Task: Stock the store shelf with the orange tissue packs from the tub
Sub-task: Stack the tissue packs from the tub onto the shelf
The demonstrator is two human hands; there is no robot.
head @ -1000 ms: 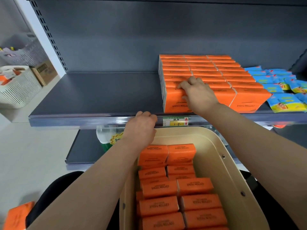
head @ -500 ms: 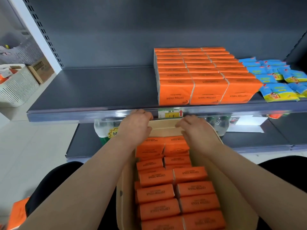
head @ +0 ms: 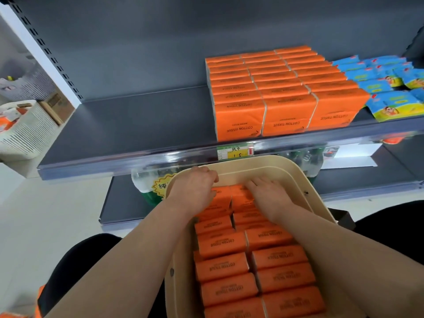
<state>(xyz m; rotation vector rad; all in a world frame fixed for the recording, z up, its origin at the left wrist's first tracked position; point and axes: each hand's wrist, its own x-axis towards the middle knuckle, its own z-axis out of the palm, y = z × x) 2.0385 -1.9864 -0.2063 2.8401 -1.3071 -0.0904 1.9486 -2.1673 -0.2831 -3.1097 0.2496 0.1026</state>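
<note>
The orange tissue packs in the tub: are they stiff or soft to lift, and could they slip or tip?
Probably soft and light: the orange tissue packs have rounded, puffy wrappers. The smooth film may be a little slippery. Identical packs stand squarely in rows on the shelf, so tipping seems unlikely.

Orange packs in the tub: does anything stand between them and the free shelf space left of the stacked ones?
Nothing visible does. The shelf left of the stacked packs is bare; the tub packs only have to rise over the clear front rail.
</note>
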